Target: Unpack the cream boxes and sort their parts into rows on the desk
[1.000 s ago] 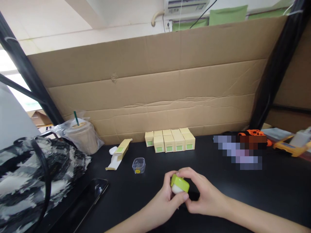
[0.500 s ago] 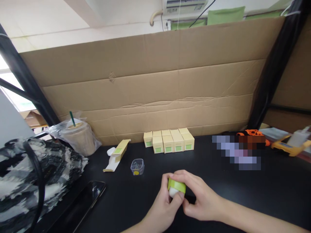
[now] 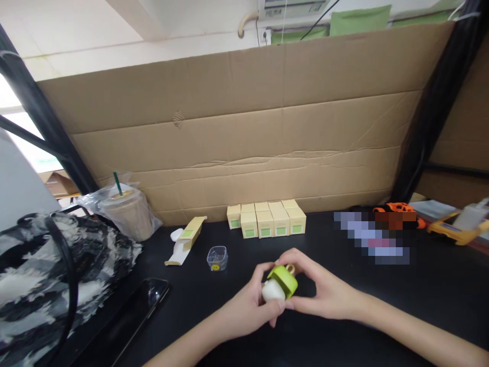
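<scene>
Near the front middle of the table, my left hand (image 3: pixel 255 303) is closed on a small, smooth, white rounded piece (image 3: pixel 273 290). A bright green cover (image 3: pixel 284 280) with a small pale loop on its top sits tilted over the right side of that piece. My right hand (image 3: pixel 314 285) grips the cover between fingers and thumb. A gap shows between the cover's rim and the white piece, and the cover's far side is hidden by my fingers. Beyond my left hand stands a small clear plastic tub (image 3: pixel 217 258) with a yellow round sticker.
Several cream boxes (image 3: pixel 265 224) with green labels stand in a row at the back. An opened box (image 3: pixel 190 235) lies by a white piece (image 3: pixel 177 235). Leftward are a phone (image 3: pixel 132 313), a bagged drink cup (image 3: pixel 132 214) and a patterned bag (image 3: pixel 97 275). An orange object (image 3: pixel 397 216) is at right.
The green cover sat over the white piece; now it is tilted up to the right, uncovering more white and showing its loop. Both hands have risen slightly in view.
</scene>
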`<action>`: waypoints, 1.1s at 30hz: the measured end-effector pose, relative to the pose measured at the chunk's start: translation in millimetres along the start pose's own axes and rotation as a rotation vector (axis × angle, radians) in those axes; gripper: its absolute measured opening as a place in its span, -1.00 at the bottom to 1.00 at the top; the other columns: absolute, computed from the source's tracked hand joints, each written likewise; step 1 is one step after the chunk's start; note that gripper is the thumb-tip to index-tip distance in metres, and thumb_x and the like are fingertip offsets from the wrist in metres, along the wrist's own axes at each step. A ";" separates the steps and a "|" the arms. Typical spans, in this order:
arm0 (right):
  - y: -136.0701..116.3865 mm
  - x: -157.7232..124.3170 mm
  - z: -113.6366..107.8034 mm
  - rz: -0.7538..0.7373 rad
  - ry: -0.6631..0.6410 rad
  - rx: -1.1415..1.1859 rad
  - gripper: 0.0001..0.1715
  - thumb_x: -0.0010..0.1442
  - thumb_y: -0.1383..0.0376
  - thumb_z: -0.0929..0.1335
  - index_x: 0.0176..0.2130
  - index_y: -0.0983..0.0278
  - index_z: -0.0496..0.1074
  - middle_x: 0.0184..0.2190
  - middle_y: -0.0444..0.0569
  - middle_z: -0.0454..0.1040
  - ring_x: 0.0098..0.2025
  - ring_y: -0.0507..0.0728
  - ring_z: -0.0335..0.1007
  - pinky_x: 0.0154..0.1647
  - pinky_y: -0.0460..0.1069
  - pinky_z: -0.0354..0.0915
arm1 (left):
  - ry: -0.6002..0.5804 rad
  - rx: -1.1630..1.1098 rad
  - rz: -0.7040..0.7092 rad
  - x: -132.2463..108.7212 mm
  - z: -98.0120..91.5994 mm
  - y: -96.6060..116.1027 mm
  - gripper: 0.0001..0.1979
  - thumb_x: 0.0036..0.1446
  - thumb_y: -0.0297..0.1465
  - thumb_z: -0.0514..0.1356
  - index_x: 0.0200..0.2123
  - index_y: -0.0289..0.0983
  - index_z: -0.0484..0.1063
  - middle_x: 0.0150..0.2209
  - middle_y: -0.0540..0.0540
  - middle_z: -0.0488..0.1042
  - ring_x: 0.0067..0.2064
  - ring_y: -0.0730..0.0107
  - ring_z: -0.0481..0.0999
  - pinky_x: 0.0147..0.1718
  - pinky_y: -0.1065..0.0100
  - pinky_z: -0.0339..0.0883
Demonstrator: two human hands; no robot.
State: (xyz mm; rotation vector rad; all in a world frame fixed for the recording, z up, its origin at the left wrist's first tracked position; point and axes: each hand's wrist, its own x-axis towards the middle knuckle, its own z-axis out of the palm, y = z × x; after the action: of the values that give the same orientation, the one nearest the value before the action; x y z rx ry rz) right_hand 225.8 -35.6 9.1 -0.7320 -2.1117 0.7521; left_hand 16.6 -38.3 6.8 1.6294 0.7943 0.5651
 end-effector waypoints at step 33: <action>20.0 3.3 -11.0 0.104 0.184 -0.025 -0.52 0.16 0.35 0.31 0.07 0.12 0.18 -0.01 -0.01 0.24 -0.18 0.10 0.36 -0.10 0.07 0.33 | 0.471 0.518 0.133 29.1 -41.2 -15.7 -0.83 0.06 -0.29 0.18 -0.31 -0.26 0.44 -0.41 0.00 0.38 -0.43 0.42 0.28 -0.38 0.37 0.21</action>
State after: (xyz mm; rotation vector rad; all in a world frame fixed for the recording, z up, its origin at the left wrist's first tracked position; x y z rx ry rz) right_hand 237.8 -17.1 2.4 -0.8959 -1.9321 0.6874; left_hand 2.3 11.9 -1.8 2.0650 1.2607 0.9128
